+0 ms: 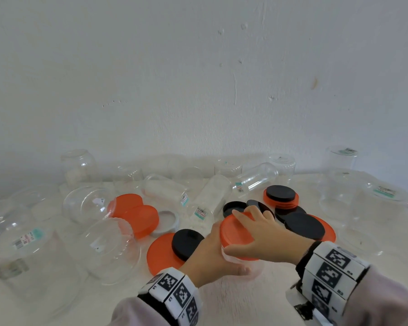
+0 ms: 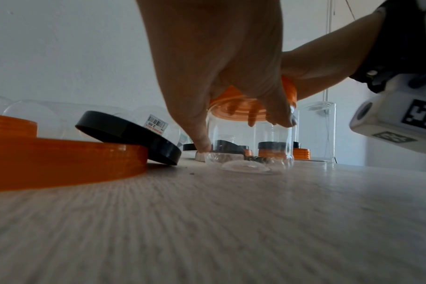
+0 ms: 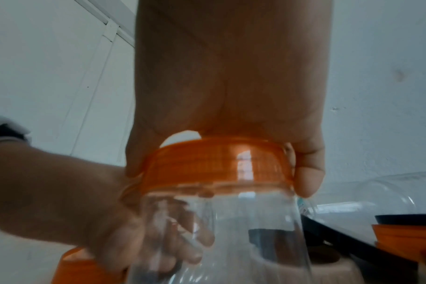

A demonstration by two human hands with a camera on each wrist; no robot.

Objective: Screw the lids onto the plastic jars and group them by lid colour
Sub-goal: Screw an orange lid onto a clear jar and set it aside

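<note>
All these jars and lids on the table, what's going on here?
A person is fitting an orange lid onto a clear jar that stands upright on the table. The left hand grips the jar's body while the right hand grips the lid from above. Whether it is fully screwed down cannot be told. Around them lie many more open clear jars, several on their sides, plus loose orange and black lids.

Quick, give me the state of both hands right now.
Left hand: fingers curled round the clear jar, holding it upright on the table.
Right hand: gripping the orange lid on top of that jar.
</note>
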